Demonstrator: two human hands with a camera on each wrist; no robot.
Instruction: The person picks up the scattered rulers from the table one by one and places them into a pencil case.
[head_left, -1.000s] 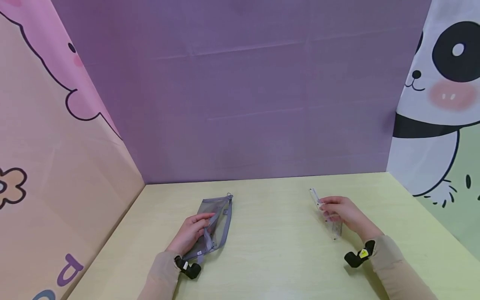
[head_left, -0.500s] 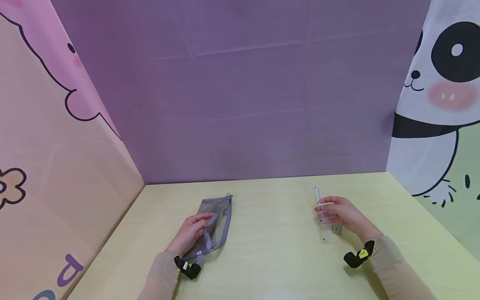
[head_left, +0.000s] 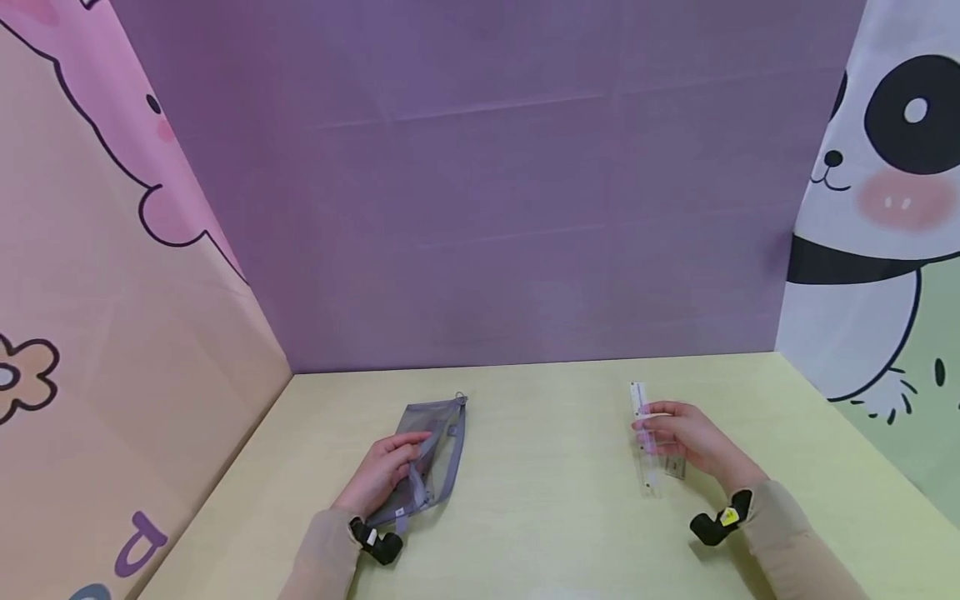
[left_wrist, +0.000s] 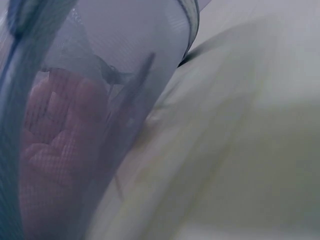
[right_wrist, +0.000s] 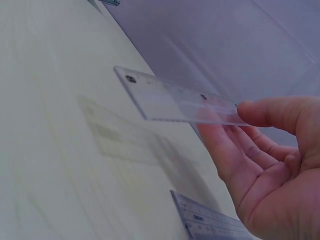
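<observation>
We see a pale surface [head_left: 540,508] with faint grain, running back to a creased purple cloth [head_left: 487,183] at twelve o'clock. A peach panel [head_left: 142,350] with a pink cartoon, a flower and lettering closes off nine o'clock; a printed panda [head_left: 851,225] fills two o'clock.

At ten o'clock on the surface is the grey mesh pouch [head_left: 431,467], its ring towards twelve. The left hand [head_left: 384,471] grips it, the fingers curled on the mesh, and in the left wrist view we see them through the weave. We cannot tell what, if anything, else is inside.

At two o'clock the right hand [head_left: 688,437] pinches a clear ruler [right_wrist: 172,100] between thumb and fingers, raised off the surface, where we see its shadow. A second ruler [right_wrist: 210,220] lies below, at about four o'clock from the first, partly hidden by the hand. Each wrist carries a small black camera [head_left: 382,546], below a beige sleeve [head_left: 787,525].
</observation>
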